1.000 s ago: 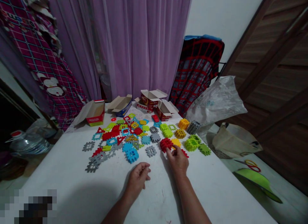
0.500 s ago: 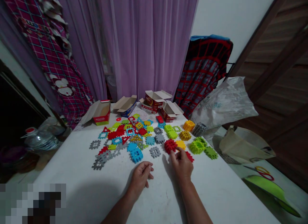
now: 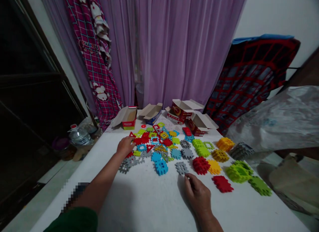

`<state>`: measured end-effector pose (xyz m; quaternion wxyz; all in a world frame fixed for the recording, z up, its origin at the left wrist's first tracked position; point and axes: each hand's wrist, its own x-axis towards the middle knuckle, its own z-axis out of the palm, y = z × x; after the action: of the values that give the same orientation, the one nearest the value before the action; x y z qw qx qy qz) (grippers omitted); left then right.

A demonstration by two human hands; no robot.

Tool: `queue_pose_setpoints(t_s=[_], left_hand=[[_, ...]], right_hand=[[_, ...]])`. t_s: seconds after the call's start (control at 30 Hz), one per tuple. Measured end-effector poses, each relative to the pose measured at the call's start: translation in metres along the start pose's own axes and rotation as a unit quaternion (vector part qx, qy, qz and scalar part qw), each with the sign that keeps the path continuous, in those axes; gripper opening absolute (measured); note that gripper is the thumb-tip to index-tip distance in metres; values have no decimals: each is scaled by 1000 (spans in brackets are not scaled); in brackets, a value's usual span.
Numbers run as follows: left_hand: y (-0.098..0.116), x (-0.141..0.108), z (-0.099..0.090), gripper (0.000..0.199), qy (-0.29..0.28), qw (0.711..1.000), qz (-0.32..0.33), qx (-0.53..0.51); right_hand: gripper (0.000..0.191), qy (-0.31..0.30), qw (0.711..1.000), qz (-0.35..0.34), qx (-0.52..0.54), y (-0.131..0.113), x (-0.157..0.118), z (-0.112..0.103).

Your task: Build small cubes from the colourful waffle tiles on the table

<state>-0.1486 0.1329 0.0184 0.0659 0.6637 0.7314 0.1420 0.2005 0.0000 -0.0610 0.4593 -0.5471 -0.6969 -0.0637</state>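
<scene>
My left hand reaches to the left side of a loose pile of plastic interlocking tiles. Its fingers stretch over a red tile, thumb and forefinger a little apart; I cannot tell how firmly they touch it. Low over the table, my right hand is loosely curled, with nothing visible in it. Its fingertips are just below a grey window tile. A stack of red tiles stands beyond that hand, and a flat red tile lies to its right. Blue tiles lie between my hands.
More stacks stand at the right: yellow, dark yellow, lime green and grey. Open cardboard boxes line the table's back edge. A clear plastic bag is off to the right, a water bottle at the left.
My left hand has moved forward and left to the pile. My right hand has drawn back from the red stack. The view has turned left.
</scene>
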Motion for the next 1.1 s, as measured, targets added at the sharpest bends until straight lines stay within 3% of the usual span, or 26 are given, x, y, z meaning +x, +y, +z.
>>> queue_pose_setpoints(t_s=[0.1,0.23,0.4,0.5,0.57,0.63,0.77,0.87,1.1], left_hand=[[-8,15,1,43,-73,994,33,75],[-2,26,0,44,-104,989,56,92],[5,27,-5,27,-98,987,72,104],[3,20,-6,32,-58,993,49,93],[0,15,-4,32,-10,1000,5,16],[-1,8,0,29,15,989,-43,-137],[7,-11,6,24,-21,911,-108,-398],[18,-29,5,23,-38,884,-124,-449],[57,-76,3,35,-99,870,-80,-477]], right_hand=[[34,4,1000,-20,-10,2,-1,0],[35,-7,1000,-25,-14,2,-2,2],[37,-6,1000,-25,-12,3,-3,3],[36,-3,1000,-23,-4,6,-6,5],[34,-3,1000,-12,4,9,-9,7],[32,-4,1000,1,10,12,-12,9],[32,-10,1000,13,20,12,-12,10],[34,-3,1000,19,21,10,-9,7],[27,-15,999,20,47,-4,1,-5]])
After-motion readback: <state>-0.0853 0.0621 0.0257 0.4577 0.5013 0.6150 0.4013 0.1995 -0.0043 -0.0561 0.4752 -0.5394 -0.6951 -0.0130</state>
